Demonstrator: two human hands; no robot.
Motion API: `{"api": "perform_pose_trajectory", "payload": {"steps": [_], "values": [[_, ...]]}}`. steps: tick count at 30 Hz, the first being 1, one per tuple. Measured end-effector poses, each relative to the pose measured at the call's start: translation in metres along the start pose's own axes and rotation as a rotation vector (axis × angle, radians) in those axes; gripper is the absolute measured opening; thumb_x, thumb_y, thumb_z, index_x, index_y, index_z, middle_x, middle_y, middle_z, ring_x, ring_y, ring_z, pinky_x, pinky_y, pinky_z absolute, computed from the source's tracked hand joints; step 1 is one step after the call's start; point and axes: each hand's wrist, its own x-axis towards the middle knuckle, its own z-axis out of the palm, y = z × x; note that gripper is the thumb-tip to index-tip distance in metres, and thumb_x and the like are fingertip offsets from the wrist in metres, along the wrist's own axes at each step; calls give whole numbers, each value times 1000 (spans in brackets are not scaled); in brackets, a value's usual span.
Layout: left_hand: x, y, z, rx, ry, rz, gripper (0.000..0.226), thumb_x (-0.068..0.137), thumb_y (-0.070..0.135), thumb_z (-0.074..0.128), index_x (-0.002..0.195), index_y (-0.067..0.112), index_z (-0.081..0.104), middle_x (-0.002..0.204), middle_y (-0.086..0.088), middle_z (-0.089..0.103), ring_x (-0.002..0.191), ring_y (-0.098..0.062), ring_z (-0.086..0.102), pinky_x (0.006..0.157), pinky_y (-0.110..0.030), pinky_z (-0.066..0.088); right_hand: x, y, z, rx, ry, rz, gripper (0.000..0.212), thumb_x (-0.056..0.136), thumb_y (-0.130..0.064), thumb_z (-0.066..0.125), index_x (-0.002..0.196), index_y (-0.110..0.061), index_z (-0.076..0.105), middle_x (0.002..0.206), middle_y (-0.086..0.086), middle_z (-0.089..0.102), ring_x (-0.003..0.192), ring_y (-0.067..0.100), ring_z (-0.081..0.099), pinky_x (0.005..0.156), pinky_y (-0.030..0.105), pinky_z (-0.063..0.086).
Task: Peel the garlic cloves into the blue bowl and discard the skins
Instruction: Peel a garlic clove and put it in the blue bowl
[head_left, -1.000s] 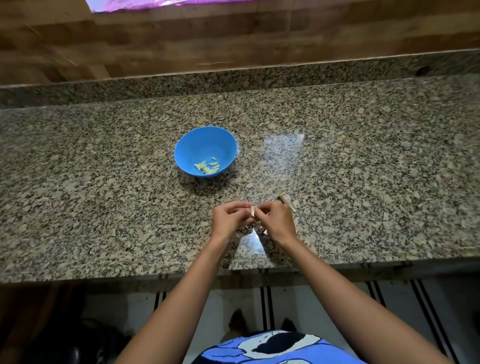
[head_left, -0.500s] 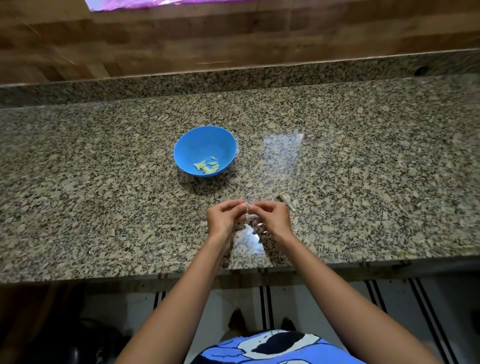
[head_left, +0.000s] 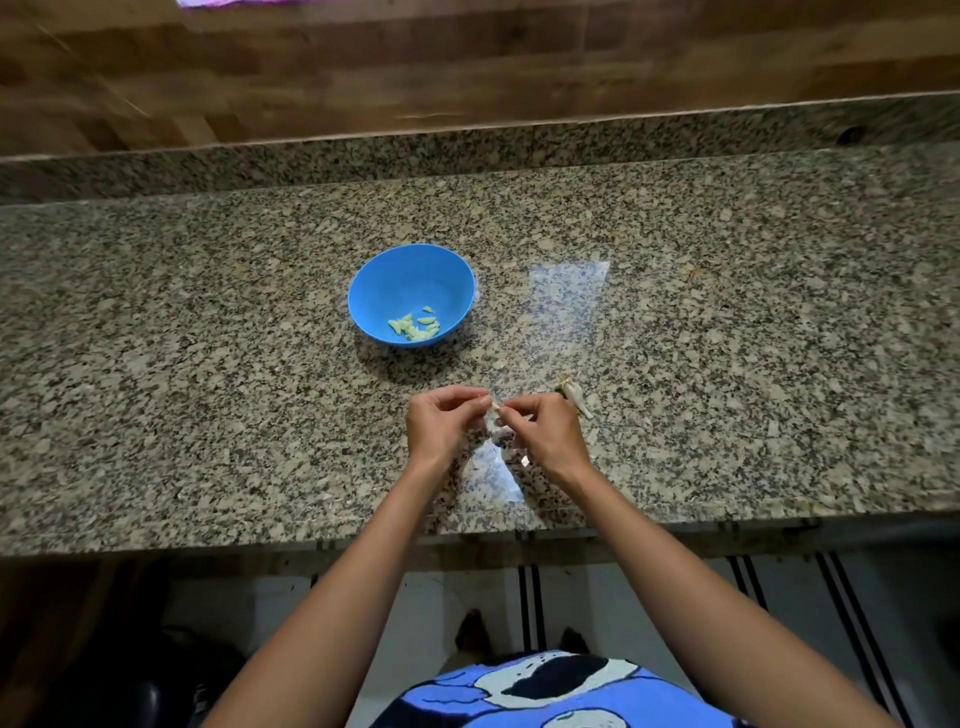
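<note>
Head view: I see the left hand (head_left: 441, 423) and right hand (head_left: 545, 431) curled, fingertips pinching one clove (head_left: 495, 410) between them at frame centre, over the counter (head_left: 208, 415). The bowl (head_left: 410, 278) lies up-left of it, nearer the left hand, so I'd judge that hand suits the drop.

No readable text, label or number shows anywhere (the shirt bears only a print).
</note>
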Motion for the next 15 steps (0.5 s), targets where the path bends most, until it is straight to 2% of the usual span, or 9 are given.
{"api": "perform_pose_trajectory", "payload": {"steps": [2, 5, 8, 11, 15], "values": [[0, 1, -1, 20, -5, 30, 11, 74, 1, 75, 83, 8, 73, 81, -7, 73, 75, -20, 70, 69, -28, 58, 1, -2, -2, 40, -39, 25, 19, 88, -22, 62, 94, -9, 73, 86, 6, 73, 62, 17, 67, 52, 27, 51], [-1, 3, -2, 11, -37, 59, 14, 73, 0, 75, 85, 8, 73, 83, -6, 73, 74, -16, 70, 65, -21, 56, 0, -9, -6, 357, -154, 215, 18, 88, -21, 63, 91, -5, 71, 84, 12, 71, 47, 13, 57, 38, 19, 42], [-2, 2, -4, -83, -99, 35, 20, 74, -5, 72, 92, 4, 71, 86, -6, 74, 76, -18, 70, 66, -23, 57, 4, -15, -17, 594, -229, 409, 11, 85, -9, 63, 93, -3, 68, 79, 10, 69, 47, 10, 54, 41, 16, 41], [0, 2, -8, -60, -163, 54, 20, 75, -6, 70, 92, 4, 71, 87, -7, 74, 77, -20, 70, 65, -23, 57, 9, -13, -23, 602, -256, 413, 9, 84, -5, 62, 89, -3, 69, 75, 9, 68, 50, 11, 56, 44, 16, 43], [8, 3, -13, 178, -235, 193, 18, 78, 2, 71, 93, 13, 73, 90, -5, 73, 80, -22, 71, 71, -32, 59, 9, -13, -25, 581, -287, 356, 7, 82, -7, 65, 86, -5, 69, 75, 5, 69, 51, 10, 57, 45, 17, 45]]}}
